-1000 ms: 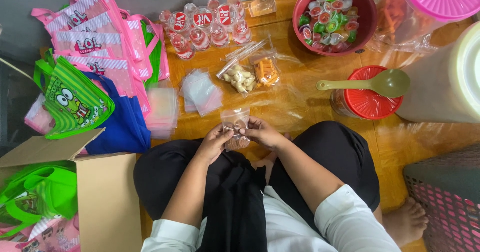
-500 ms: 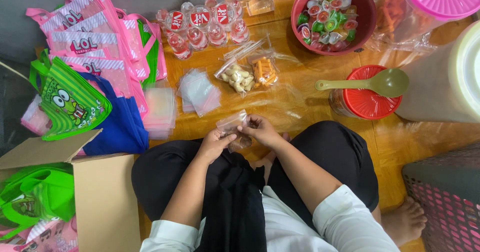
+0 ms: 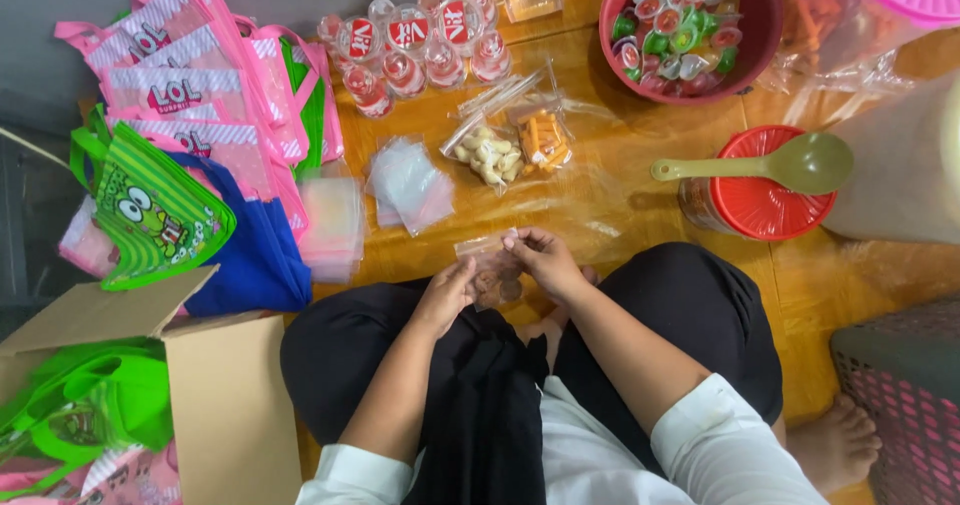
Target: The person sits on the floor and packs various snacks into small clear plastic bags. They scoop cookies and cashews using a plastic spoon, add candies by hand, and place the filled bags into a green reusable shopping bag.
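White rolled sleeves, black trousers, barefoot

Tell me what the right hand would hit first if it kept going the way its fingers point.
The right hand points up-left; past the small clear bag it holds, the stack of empty clear bags probably comes first.

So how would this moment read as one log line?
left hand: holds bag | right hand: pinches bag top | bag: clear, small, over lap | nearby: filled bags, red bowl
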